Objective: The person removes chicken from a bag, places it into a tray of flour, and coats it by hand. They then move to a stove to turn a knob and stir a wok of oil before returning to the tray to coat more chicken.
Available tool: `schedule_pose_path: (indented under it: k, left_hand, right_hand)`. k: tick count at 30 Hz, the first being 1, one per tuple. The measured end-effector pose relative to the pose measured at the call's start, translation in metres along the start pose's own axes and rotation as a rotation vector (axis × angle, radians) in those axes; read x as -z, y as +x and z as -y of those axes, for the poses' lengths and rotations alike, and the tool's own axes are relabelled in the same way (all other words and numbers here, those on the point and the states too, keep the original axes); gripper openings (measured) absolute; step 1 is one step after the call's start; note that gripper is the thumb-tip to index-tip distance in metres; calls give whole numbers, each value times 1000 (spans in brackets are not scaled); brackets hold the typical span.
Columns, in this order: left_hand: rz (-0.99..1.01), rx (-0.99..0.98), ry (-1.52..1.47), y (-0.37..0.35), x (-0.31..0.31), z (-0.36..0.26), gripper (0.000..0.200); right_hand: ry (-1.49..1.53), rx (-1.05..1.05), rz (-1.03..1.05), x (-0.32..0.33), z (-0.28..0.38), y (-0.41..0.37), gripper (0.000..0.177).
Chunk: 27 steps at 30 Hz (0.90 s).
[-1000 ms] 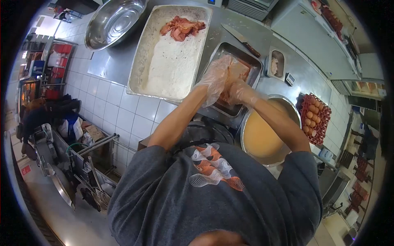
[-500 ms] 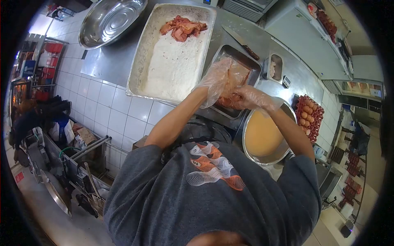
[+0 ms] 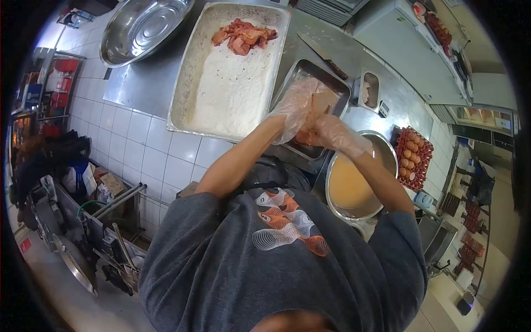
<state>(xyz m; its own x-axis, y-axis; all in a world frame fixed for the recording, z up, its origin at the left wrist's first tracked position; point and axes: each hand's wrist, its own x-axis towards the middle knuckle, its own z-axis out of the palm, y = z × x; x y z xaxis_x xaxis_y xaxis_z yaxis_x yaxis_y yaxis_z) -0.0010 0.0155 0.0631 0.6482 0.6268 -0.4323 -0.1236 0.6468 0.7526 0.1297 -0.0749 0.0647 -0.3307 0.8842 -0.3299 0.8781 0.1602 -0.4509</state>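
Note:
My left hand (image 3: pixel 300 104), in a loose clear plastic glove, is closed on raw meat (image 3: pixel 307 137) in a metal tray (image 3: pixel 348 98). Gloved the same way, my right hand (image 3: pixel 338 136) reaches in from the tray's near right side, its fingers bent round the meat close to my left hand. The fingertips are partly hidden by plastic and meat. To the left lies a large pan (image 3: pixel 173 105) of white flour (image 3: pixel 235 83), with a heap of raw meat pieces (image 3: pixel 243 36) at its far end.
A steel bowl of yellow-orange liquid (image 3: pixel 348 182) stands below my right forearm. Beyond the tray lies a knife (image 3: pixel 323 54), near a small metal container (image 3: pixel 369 91). Eggs fill a red carton (image 3: pixel 412 155) at right. An empty steel basin (image 3: pixel 146 30) sits far left.
My right hand has moved slightly left, closer to my left hand over the meat. My left hand stays in nearly the same place. The whole view has shifted a little.

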Motion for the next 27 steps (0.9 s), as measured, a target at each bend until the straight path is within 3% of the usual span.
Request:
schedule_pose_path:
  k: [1,3,7,10,16,20,27]
  left_hand:
    - [14,-32,40,4,0,5,32]
    - [41,-95,124,9,2,12,30]
    - [21,5,1,-14,-8,-11,31]
    - [66,-17,-12,-3,-2,-1,31]
    - [28,-76,-10,5,5,9,32]
    - [46,-65,-36,16,15,16,33]
    - [30,-71,-51,15,17,9,33]
  right_hand:
    - [-119,-87,32,3,8,-1,40]
    - [-76,-65,-77,-26,0,-4,37]
    - [-86,15,-89,-32,-1,-2,30]
    - [160,257,-287,-22,2,-1,23]
    - [165,160,5,-21,-13,5,20]
    - [75,138,-53,-22,-22,1,26]
    - [463,-7,-160,-9,-26,-6,29]
